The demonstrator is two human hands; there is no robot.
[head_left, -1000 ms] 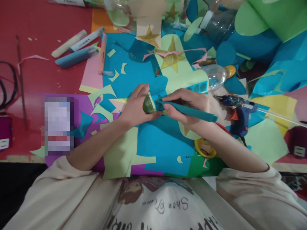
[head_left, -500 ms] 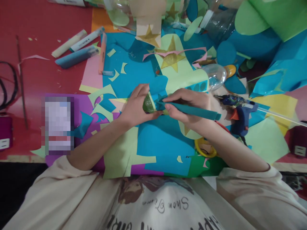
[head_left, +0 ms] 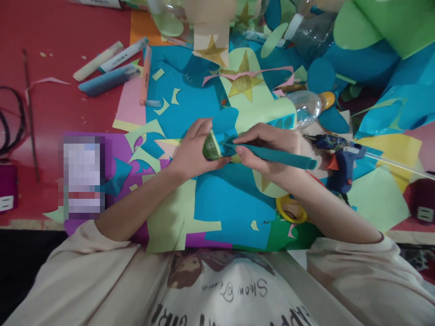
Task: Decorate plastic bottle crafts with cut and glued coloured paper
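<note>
My left hand [head_left: 190,151] curls round a blue-paper-wrapped plastic bottle [head_left: 226,120], steadying it on its side. Its greenish see-through end [head_left: 211,146] shows by my palm, with a pale green paper band beside it. A darker teal star [head_left: 228,139] is on the blue paper. Pinched in my right hand [head_left: 265,147] is a teal marker [head_left: 282,157], its tip at the star. Just beyond my right hand lies another bottle [head_left: 304,108], clear with an orange cap and wrapped in pale green paper bearing blue squares with dark dots.
A blue hot glue gun [head_left: 340,158] with a glue stick lies right of my right hand. Yellow-handled scissors [head_left: 290,210] sit by my right forearm. Several markers [head_left: 108,81] lie far left, and a blurred phone [head_left: 83,176] at left. Paper scraps [head_left: 146,136] cover the table.
The teal marker's back end has shifted slightly to the right, with its tip still at the star. My left hand and the wrapped bottle stay nearly still.
</note>
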